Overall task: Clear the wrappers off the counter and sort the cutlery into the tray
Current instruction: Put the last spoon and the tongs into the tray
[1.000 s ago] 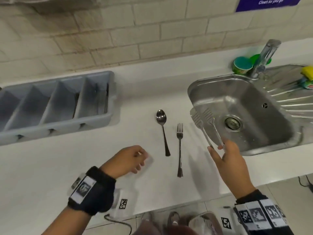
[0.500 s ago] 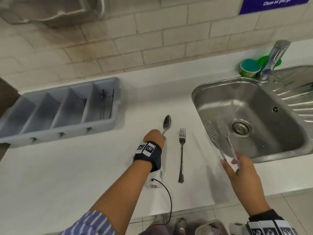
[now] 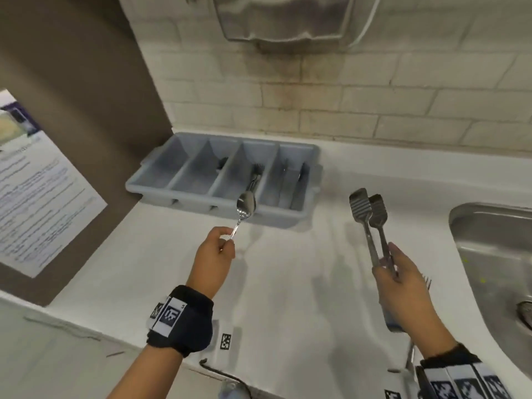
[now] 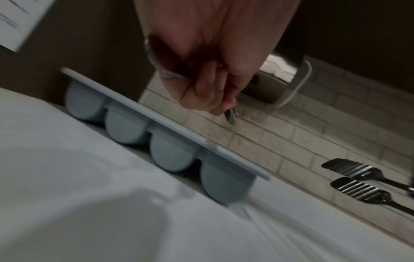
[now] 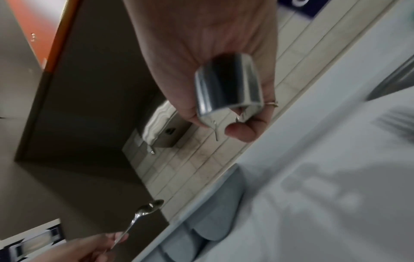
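My left hand (image 3: pixel 229 240) pinches the handle of a metal spoon (image 3: pixel 246 204), whose bowl hovers at the front wall of the grey four-compartment cutlery tray (image 3: pixel 299 146). In the left wrist view my curled fingers (image 4: pixel 212 88) hide most of the spoon (image 4: pixel 230 117) above the tray rim (image 4: pixel 156 122). My right hand (image 3: pixel 387 260) grips a pair of steel tongs (image 3: pixel 368 208) upright over the counter, right of the tray. The right wrist view shows the tongs' hinge end (image 5: pixel 228 85) in my palm and the spoon (image 5: pixel 150 208). A fork (image 3: pixel 428 282) lies on the counter, mostly hidden behind my right hand.
Cutlery lies in the tray's three right compartments. The steel sink (image 3: pixel 489 254) is at the right edge. A paper towel dispenser (image 3: pixel 282 18) hangs on the tiled wall above the tray. A brown panel with a printed notice (image 3: pixel 34 182) bounds the counter on the left.
My left hand has picked the spoon off the counter and carried it up to the tray. My right hand has brought the tongs left, away from the sink.
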`<state>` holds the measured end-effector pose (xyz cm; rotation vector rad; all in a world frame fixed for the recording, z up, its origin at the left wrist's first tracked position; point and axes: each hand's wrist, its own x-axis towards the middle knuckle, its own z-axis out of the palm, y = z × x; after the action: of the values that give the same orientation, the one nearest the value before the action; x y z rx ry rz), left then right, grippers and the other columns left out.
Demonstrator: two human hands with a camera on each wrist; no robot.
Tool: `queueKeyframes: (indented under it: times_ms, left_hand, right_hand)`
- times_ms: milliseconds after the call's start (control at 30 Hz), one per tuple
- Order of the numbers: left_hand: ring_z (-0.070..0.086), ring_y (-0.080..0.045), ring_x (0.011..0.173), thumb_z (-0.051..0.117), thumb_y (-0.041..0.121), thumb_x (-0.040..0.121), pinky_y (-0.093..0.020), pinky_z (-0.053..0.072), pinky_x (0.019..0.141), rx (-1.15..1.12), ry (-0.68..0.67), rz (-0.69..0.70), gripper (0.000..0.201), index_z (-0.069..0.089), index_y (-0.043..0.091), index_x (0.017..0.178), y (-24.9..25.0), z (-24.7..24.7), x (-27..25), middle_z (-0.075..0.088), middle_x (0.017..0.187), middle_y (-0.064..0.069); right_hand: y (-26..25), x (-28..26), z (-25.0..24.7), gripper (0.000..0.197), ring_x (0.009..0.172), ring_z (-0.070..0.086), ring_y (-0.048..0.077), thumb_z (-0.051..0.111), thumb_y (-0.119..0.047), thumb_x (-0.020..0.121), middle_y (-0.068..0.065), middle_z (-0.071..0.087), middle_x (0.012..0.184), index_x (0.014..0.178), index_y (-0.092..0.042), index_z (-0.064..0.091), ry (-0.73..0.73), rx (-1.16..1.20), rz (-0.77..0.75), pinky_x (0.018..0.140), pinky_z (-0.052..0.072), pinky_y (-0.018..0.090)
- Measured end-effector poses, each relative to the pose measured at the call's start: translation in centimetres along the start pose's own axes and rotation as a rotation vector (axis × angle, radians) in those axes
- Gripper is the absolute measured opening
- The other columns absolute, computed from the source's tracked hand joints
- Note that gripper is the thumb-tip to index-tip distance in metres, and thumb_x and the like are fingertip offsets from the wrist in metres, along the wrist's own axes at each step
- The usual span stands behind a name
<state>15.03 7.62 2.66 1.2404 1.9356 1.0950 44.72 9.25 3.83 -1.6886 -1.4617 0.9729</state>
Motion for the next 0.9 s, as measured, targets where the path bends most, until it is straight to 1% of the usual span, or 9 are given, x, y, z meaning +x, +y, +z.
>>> queueKeyframes:
  times_ms: [67,167,233,367,500,600,633,700,900]
  left_hand:
    - [0.048,-0.015,0.060,0.042,-0.002,0.090,-0.021,0.039,0.059,-0.020,0.034,-0.019,0.025,0.049,0.019,0.102,-1.4,-3.2,1.4,0.055,0.065,-0.002]
    - [0.046,-0.014,0.060,0.041,-0.003,0.089,-0.021,0.039,0.060,-0.036,0.023,-0.017,0.028,0.048,0.021,0.103,-3.2,-7.0,4.2,0.056,0.069,-0.004]
    - [0.047,-0.013,0.061,0.040,-0.003,0.090,-0.019,0.039,0.062,-0.034,-0.018,0.016,0.029,0.047,0.021,0.104,-4.3,-8.9,6.2,0.057,0.070,-0.003]
    - [0.049,-0.003,0.055,0.039,-0.001,0.092,-0.019,0.039,0.060,-0.034,-0.130,0.082,0.029,0.046,0.023,0.107,-5.9,-11.8,9.3,0.058,0.072,0.003]
    - [0.048,-0.003,0.057,0.038,0.002,0.095,-0.009,0.045,0.057,-0.024,-0.227,0.087,0.030,0.047,0.023,0.114,-6.1,-14.1,11.1,0.059,0.082,0.004]
    - [0.055,-0.011,0.082,0.036,-0.002,0.094,-0.005,0.046,0.077,-0.022,-0.281,0.103,0.042,0.046,0.018,0.130,-5.0,-15.3,12.7,0.060,0.105,-0.001]
    - [0.055,-0.016,0.093,0.036,-0.003,0.095,-0.015,0.046,0.090,-0.027,-0.298,0.110,0.044,0.042,0.015,0.134,-4.4,-15.5,13.8,0.058,0.113,-0.004]
    - [0.052,-0.022,0.107,0.035,-0.003,0.095,-0.032,0.043,0.094,-0.033,-0.321,0.105,0.047,0.034,0.011,0.140,-3.1,-15.2,16.2,0.054,0.121,-0.009]
    - [0.047,-0.038,0.127,0.037,-0.007,0.091,-0.039,0.038,0.106,0.357,-0.339,0.014,0.044,0.045,0.000,0.133,-0.8,-10.4,24.6,0.052,0.135,-0.023]
  right_hand:
    - [-3.1,2.6,3.6,0.013,0.066,0.058,0.026,0.049,-0.013,0.092,0.008,0.054,0.093,0.104,-0.009,0.046,-0.048,-0.025,-0.034,0.065,0.054,0.044]
    - [-7.3,7.7,9.4,0.025,0.077,0.058,0.030,0.046,-0.016,0.093,0.014,0.056,0.105,0.115,-0.002,0.047,-0.033,-0.104,-0.098,0.061,0.046,0.028]
    - [-10.2,11.2,13.1,0.028,0.078,0.057,0.032,0.046,-0.011,0.093,0.020,0.057,0.101,0.116,0.005,0.049,-0.014,-0.176,-0.099,0.058,0.042,0.026]
    - [-11.8,17.6,19.4,0.031,0.106,0.057,0.042,0.048,-0.010,0.091,0.034,0.059,0.114,0.111,0.013,0.054,0.010,-0.400,0.053,0.089,0.047,0.044]
    - [-11.5,20.5,22.8,0.032,0.114,0.054,0.041,0.044,-0.007,0.093,0.033,0.057,0.121,0.112,0.016,0.053,-0.039,-0.558,0.165,0.096,0.044,0.042]
    - [-10.6,21.5,23.9,0.034,0.115,0.056,0.036,0.041,-0.012,0.095,0.027,0.058,0.123,0.118,0.009,0.054,-0.115,-0.622,0.191,0.096,0.044,0.039]
    - [-10.1,21.9,24.2,0.033,0.111,0.058,0.036,0.042,-0.013,0.094,0.027,0.060,0.121,0.118,0.006,0.054,-0.125,-0.630,0.197,0.094,0.046,0.039]
    - [-10.4,20.8,24.0,0.032,0.102,0.062,0.037,0.046,-0.018,0.092,0.027,0.065,0.113,0.112,0.004,0.057,-0.114,-0.662,0.150,0.088,0.048,0.041]
    - [-11.6,11.2,21.6,0.023,0.097,0.058,0.040,0.062,-0.007,0.080,0.023,0.063,0.105,0.101,0.003,0.063,0.244,-0.509,-0.226,0.087,0.049,0.044]
